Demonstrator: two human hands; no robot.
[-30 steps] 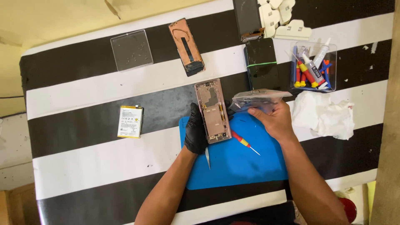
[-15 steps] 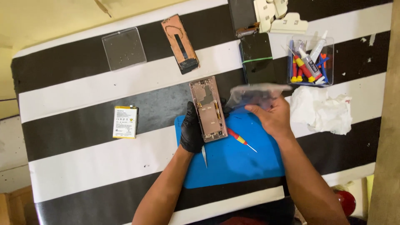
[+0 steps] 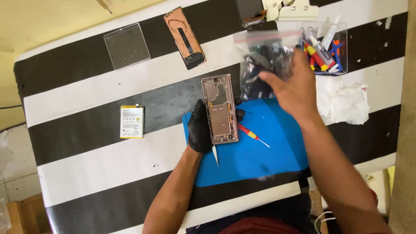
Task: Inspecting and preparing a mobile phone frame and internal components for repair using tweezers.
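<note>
Two hands over blue work mat (image 3: 260,160), near-centre of table (image 3: 86,164) covered in wide black and white stripes.

Left hand (image 3: 200,130), black glove, wrapped around left edge of opened phone frame (image 3: 219,109); fingertips showing past frame's right edge. Frame lying flat, long axis running near-far, far half off the mat onto a dark stripe, near half on the mat.

Right hand (image 3: 292,89), bare, closed on clear zip bag (image 3: 264,65) of dark small parts, lifted above the table just right of the frame. Bag blurred, contents not readable.

On mat: red-handled screwdriver (image 3: 252,135) just right of frame, tip pointing right-near; thin white pry tool (image 3: 215,155) near the gloved wrist.

Elsewhere on table:
- yellow-white battery (image 3: 131,121), well left of mat, on dark stripe
- clear square plastic lid (image 3: 127,46), far left
- copper-coloured back cover (image 3: 184,37), far centre, tilted
- clear tray (image 3: 325,47) with glue bottles and tools, far right
- crumpled white cloth (image 3: 342,102), right of mat, near side of the tray

Room: yellow wall beyond far edge, pale tiled floor at left, wooden post along right edge.
</note>
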